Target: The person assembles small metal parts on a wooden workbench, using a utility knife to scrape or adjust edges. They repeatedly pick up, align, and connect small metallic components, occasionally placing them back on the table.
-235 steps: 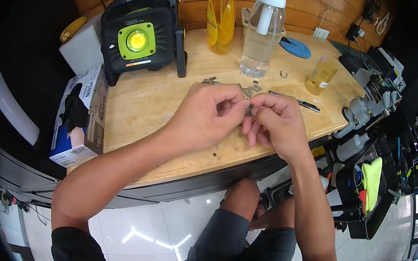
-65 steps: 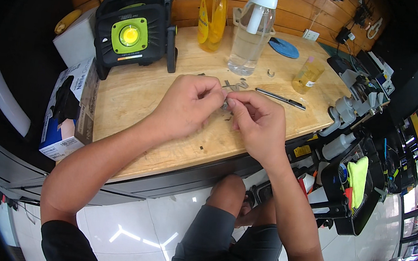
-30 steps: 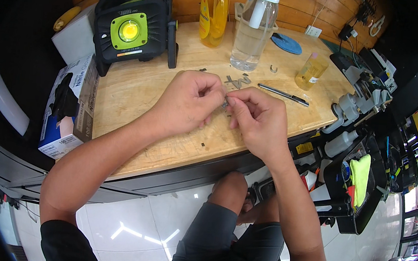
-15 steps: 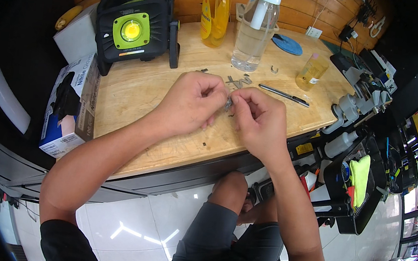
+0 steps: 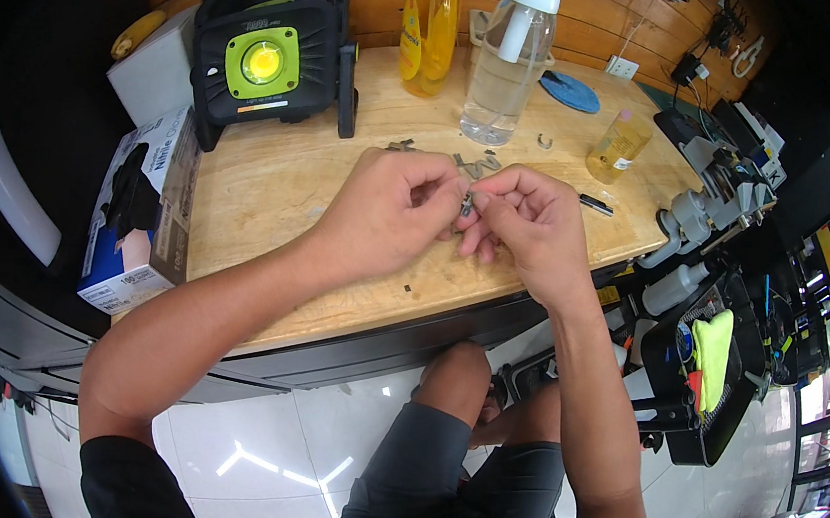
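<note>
- Because the small stuff all sits on the wooden bench (image 5: 260, 209), it's within easy reach of both hands.
- Black work light (image 5: 270, 50): upright at the back left, yellow lens facing the person. Probably put there to shine over the bench without blocking the arms; can't tell if it's lit.
- Spray bottle (image 5: 505, 83) and yellow bottle (image 5: 428, 46): upright toward the back, likely to keep the front free for elbows.
- Left hand (image 5: 385, 206): thumb and index pinched together on the part; other fingers mostly hidden.
- Right hand (image 5: 535, 229): thumb and index clamped on the same part from the other side, remaining fingers curled loosely below. Two-sided pinch looks like it's for fine control.
- Amber bottle (image 5: 617, 149): right side, well apart from the hands.
- Pen-like tool (image 5: 596, 205): lying just beside the right hand, partly hidden by it.
- Grey pieces (image 5: 479, 163): loose just behind the fingers, handy there.
- Small grey part (image 5: 466, 206): between both sets of fingertips, above the bench; shape too small to read.
</note>
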`<state>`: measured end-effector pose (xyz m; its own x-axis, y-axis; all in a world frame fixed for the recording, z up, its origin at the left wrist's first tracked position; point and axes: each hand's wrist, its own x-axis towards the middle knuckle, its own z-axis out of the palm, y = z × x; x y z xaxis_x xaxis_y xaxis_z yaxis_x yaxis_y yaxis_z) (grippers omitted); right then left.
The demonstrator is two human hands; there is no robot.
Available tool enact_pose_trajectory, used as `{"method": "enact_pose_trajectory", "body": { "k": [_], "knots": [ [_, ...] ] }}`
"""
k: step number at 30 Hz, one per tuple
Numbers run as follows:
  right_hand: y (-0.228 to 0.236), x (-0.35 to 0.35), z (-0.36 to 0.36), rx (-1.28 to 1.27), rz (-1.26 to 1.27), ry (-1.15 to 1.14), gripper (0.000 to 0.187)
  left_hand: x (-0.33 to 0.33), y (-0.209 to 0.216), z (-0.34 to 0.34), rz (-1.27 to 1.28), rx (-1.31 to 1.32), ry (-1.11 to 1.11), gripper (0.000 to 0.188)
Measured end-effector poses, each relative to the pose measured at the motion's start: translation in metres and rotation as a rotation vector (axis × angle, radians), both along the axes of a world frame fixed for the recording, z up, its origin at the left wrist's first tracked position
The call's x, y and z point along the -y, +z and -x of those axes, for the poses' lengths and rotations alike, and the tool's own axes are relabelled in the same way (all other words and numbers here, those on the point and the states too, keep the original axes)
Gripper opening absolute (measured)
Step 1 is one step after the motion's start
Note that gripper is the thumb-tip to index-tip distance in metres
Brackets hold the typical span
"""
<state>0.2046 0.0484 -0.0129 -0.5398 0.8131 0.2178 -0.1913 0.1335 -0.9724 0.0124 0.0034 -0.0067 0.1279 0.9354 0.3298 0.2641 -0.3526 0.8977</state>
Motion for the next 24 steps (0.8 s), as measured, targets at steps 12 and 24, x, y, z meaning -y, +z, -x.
{"method": "enact_pose_trajectory", "body": {
  "k": [12,24],
  "knots": [
    [-0.002,-0.001,-0.001,-0.066,0.017,-0.014,0.008,0.003,0.003,-0.001,-0.011,-0.01,0.018,0.023],
    [-0.004,0.001,0.004,-0.021,-0.007,-0.09,0.011,-0.003,-0.007,0.0,-0.116,-0.102,0.077,0.023]
  ]
}}
